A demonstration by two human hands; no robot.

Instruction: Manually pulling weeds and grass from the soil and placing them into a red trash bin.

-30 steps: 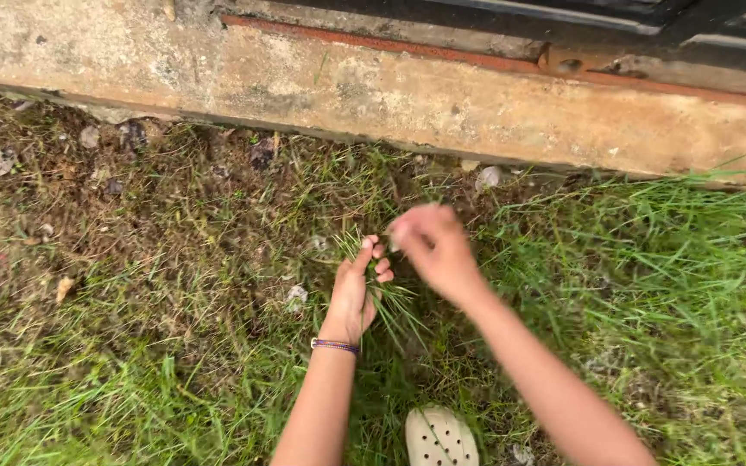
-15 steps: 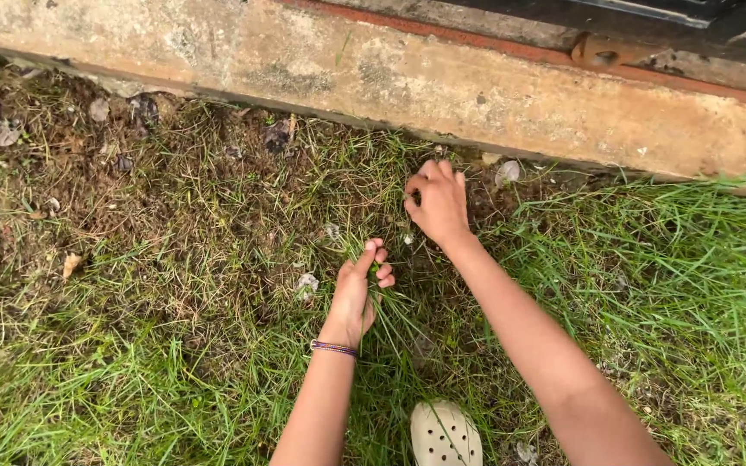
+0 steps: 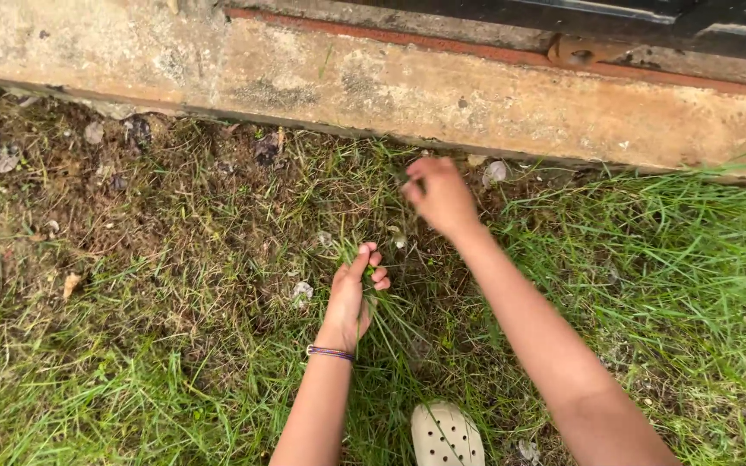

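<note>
My left hand (image 3: 353,293) rests low in the grass, its fingers pinched around a tuft of green grass blades (image 3: 390,321); a purple band (image 3: 330,352) circles that wrist. My right hand (image 3: 439,195) hovers farther out, close to the concrete kerb (image 3: 373,86). Its fingers are curled and motion-blurred, so I cannot make out whether anything is inside them. Both forearms reach in from the bottom of the head view.
A pale perforated clog (image 3: 446,436) stands below my hands. Thin, brownish turf with small stones (image 3: 302,292) covers the left side. Taller green grass (image 3: 666,250) fills the right. A dark metal rail (image 3: 563,17) runs above the kerb.
My right hand has left the spot beside my left hand and moved up toward the kerb. My left hand has stayed on the tuft.
</note>
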